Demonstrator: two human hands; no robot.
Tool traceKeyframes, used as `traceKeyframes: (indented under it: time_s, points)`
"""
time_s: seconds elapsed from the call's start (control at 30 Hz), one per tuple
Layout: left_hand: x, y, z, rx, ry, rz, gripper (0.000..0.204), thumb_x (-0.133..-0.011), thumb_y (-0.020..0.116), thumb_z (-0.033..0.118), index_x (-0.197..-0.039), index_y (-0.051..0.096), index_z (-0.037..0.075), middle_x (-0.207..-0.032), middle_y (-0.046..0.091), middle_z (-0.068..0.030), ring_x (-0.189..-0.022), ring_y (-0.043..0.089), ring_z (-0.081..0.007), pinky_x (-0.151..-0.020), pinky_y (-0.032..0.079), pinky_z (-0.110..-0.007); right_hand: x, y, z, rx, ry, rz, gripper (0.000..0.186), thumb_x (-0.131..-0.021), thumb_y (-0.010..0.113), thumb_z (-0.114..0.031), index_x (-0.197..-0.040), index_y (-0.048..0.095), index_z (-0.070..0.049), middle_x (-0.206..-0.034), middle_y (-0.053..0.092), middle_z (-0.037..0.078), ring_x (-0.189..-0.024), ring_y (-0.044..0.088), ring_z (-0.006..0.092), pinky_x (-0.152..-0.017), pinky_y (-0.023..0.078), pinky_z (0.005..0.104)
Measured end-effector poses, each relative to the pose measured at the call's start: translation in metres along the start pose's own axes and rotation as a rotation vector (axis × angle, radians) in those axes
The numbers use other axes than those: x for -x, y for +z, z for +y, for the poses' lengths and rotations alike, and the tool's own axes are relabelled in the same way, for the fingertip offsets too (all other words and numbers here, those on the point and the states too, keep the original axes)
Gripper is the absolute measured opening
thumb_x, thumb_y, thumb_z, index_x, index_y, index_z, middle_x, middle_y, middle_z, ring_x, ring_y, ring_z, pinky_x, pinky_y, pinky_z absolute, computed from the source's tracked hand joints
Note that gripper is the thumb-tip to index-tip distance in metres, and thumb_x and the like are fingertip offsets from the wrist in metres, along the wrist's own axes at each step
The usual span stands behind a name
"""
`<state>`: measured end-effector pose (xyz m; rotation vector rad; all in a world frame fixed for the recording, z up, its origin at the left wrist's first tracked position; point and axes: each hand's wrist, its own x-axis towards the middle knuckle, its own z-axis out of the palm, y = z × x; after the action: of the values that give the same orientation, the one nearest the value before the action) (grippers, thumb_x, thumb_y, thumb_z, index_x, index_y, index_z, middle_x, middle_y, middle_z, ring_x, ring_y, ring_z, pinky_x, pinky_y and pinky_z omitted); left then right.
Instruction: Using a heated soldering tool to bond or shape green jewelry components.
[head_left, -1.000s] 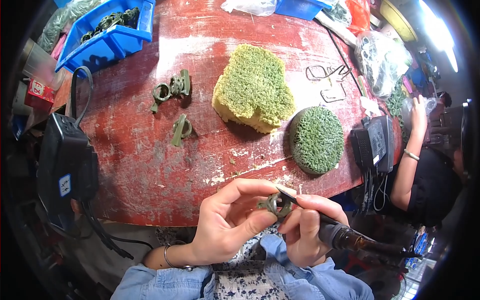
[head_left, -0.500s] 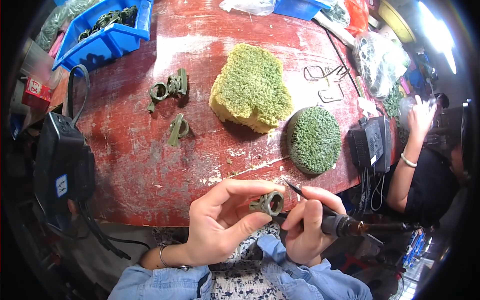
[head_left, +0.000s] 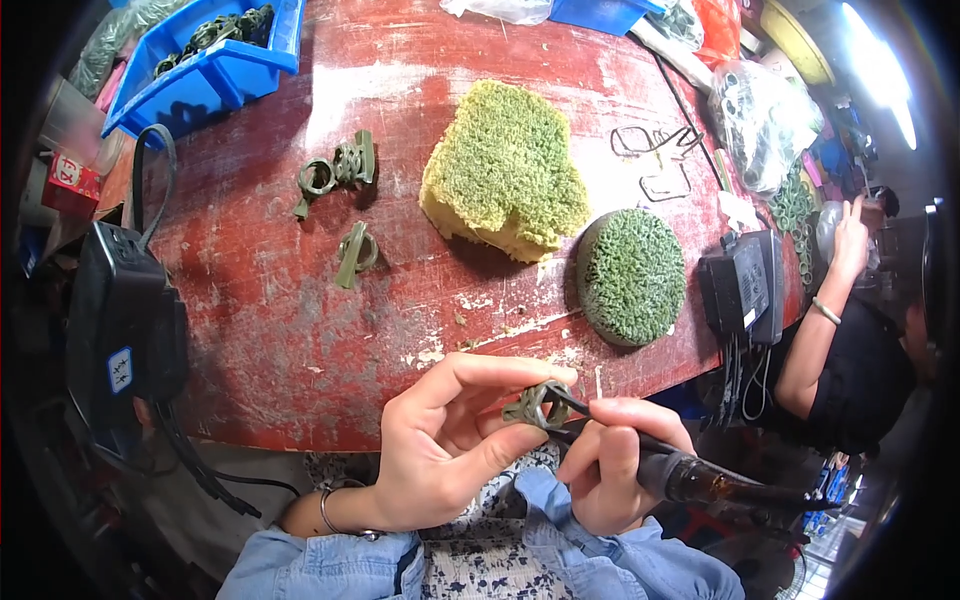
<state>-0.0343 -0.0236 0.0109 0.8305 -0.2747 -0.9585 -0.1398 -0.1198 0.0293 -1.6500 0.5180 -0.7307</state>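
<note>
My left hand (head_left: 445, 445) pinches a small dark green wax-like ring (head_left: 540, 405) with openwork sides between thumb and fingertips, just off the table's near edge. In my right hand (head_left: 620, 460) is a dark pen-like tool (head_left: 690, 478) with a brownish handle, held like a pencil. Its thin black tip reaches the ring's opening; whether it touches the inner wall I cannot tell. Part of another dark shaft shows between my hands, mostly hidden by the fingers. Similar green rings (head_left: 350, 165) lie together on the left of the table, with a single ring (head_left: 356, 254) nearer me.
On the red, worn table (head_left: 300, 370) stand a yellow-green sponge block (head_left: 510, 165) and a round green sponge pad (head_left: 632, 280). Blue bins (head_left: 215, 75), black corded boxes (head_left: 125, 330), another black box (head_left: 735, 285) and bent wire (head_left: 655, 160) surround them. A co-worker's arm (head_left: 830, 290) is at the right.
The pen-like tool's tip has moved down and left from above the ring to its opening, and its handle end has dropped. The co-worker's hand has shifted slightly.
</note>
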Motion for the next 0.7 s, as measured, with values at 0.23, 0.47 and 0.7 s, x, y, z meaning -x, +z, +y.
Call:
traceKeyframes:
  time_s: [0.23,0.47,0.7]
  points:
    - [-0.001,-0.004,0.001,0.001,0.004,0.008,0.029,-0.083,0.06,0.005,-0.107,0.046,-0.004,-0.108,0.057,-0.0213,-0.107,0.054,-0.0294,-0.094,0.042,-0.041,-0.01,0.0,0.001,-0.023,0.062,0.225,0.01,-0.087,0.047,-0.002,-0.096,0.044,0.0,-0.052,0.057,0.01,-0.037,0.035,0.0048,-0.036,0.028,0.0198]
    - [-0.004,-0.013,0.0,-0.019,0.112,-0.044,0.035,-0.081,0.054,-0.011,-0.115,0.045,-0.008,-0.118,0.049,-0.0196,-0.112,0.049,-0.0209,-0.097,0.04,-0.033,-0.005,-0.026,0.002,0.198,0.11,0.057,0.034,-0.071,0.068,-0.006,-0.094,0.044,0.002,-0.087,0.05,0.011,-0.068,0.048,0.0128,-0.062,0.04,0.0245]
    - [-0.006,-0.013,0.0,-0.053,0.123,0.064,0.03,-0.08,0.06,-0.002,-0.107,0.047,0.0,-0.11,0.054,-0.0196,-0.106,0.054,-0.0325,-0.086,0.05,-0.037,0.023,-0.027,0.025,0.383,0.029,-0.079,0.041,-0.075,0.07,-0.036,-0.088,0.06,0.002,-0.07,0.062,0.007,-0.056,0.061,0.0158,-0.05,0.047,0.025]
